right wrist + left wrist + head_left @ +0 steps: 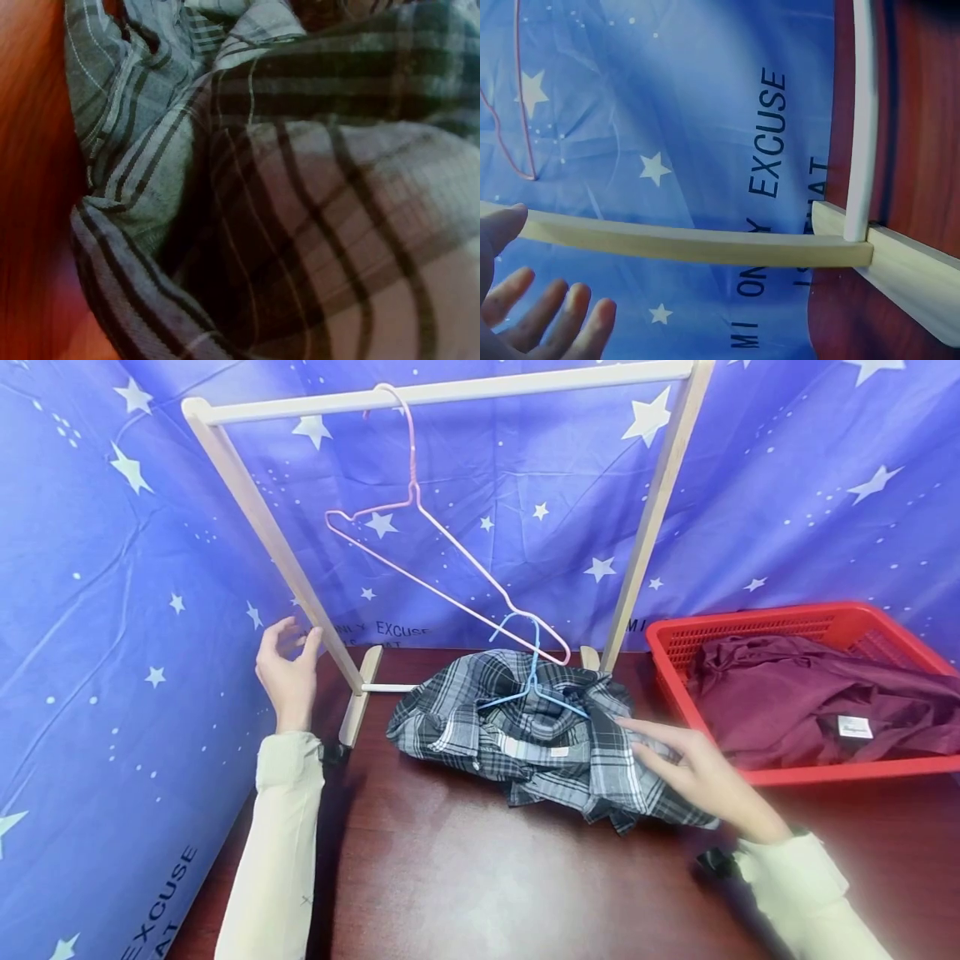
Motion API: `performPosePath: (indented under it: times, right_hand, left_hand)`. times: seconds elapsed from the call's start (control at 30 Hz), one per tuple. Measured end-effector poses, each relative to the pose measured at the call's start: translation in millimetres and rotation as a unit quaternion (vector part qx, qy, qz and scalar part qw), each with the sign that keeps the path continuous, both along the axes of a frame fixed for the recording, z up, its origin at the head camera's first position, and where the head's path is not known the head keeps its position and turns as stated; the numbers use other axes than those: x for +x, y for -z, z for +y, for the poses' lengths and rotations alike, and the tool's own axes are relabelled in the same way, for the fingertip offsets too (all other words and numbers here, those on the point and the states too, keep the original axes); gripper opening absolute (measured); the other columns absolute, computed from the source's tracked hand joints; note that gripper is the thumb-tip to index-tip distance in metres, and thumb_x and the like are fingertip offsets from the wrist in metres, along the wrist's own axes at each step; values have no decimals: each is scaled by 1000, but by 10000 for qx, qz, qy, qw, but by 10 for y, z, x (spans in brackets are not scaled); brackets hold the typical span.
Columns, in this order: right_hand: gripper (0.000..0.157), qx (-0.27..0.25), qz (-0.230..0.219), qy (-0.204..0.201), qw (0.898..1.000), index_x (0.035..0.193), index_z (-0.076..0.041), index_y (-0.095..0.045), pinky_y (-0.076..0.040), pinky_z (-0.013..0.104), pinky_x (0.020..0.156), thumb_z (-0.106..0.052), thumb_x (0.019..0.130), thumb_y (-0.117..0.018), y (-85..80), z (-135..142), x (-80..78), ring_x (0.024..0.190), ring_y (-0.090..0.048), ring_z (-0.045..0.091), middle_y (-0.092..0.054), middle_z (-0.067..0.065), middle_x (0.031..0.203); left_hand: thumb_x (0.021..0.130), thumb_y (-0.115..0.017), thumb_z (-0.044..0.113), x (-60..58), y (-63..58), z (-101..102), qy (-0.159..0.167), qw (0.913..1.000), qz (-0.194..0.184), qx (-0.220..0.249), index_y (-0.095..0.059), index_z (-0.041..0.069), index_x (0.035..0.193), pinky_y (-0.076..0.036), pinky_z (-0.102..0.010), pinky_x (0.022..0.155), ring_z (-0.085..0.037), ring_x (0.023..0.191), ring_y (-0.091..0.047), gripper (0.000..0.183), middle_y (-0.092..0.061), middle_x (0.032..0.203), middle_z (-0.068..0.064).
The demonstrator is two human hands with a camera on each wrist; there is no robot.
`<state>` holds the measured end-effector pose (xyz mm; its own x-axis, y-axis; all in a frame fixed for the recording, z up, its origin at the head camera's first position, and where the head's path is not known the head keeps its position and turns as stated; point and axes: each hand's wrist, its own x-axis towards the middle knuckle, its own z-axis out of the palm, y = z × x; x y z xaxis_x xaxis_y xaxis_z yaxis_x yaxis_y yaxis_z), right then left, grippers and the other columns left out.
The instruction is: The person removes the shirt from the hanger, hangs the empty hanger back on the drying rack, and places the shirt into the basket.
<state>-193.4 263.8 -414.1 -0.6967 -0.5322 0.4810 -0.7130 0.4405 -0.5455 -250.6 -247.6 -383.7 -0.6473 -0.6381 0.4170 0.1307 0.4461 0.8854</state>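
Note:
A grey, black and white plaid shirt [450,718] lies bunched on the table under the rack. The blue hanger [533,681] sits at its collar, the hook pointing up and overlapping the lower end of the pink hanger [465,547] in the head view. My right hand [697,768] reaches the shirt's right side, thumb and index finger apart, fingertips at the collar. Plaid folds [150,157] fill most of the right wrist view and hide that hand. Beside the rack's left post [277,543], my left hand [288,672] is raised, holding nothing, its fingers [551,307] spread loosely.
The pink hanger hangs tilted from the white top bar [480,392] of the wooden rack. To the right, a red basket [693,702] holds maroon clothing [795,702] with a white label. Blue star-patterned cloth [97,610] surrounds the dark red table [450,877].

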Motion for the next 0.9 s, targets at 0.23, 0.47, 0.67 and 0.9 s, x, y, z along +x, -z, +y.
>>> performPosePath:
  times: [0.23,0.47,0.67,0.9]
  right_hand:
    - [50,23,-71,-150,9999,130,-3,-64,-48,9,80,10,82,-69,7,23,0,72,-59,-5,-73,6,112]
    - [51,-20,29,-339,9994,129,-3,-64,-44,11,96,12,80,-69,2,41,-5,107,-61,-7,-66,-1,127]
    - [49,-153,19,-431,9990,127,-1,-65,-46,11,92,13,80,-69,-20,29,8,104,-63,-3,-64,-7,129]
    - [50,-201,-6,-527,9984,128,-3,-65,-45,13,96,12,81,-69,-18,12,14,112,-61,-4,-68,2,126]
  left_hand:
    - [87,-76,15,327,-18,135,1328,9910,135,137,-66,1,122,-50,-17,81,-1,89,-64,39,-69,112,-13]
    - [89,-75,20,683,-209,502,3656,9216,-1060,-762,-66,9,122,-54,-29,87,-15,101,-67,36,-69,117,-7]
    - [86,-78,20,821,-149,792,4679,8552,-1462,-1685,-60,4,131,-52,-45,94,-30,112,-63,50,-63,129,-11]
    - [83,-80,25,883,20,961,4921,8337,-1520,-1992,-55,10,138,-43,-44,106,-23,124,-56,62,-59,138,-3]
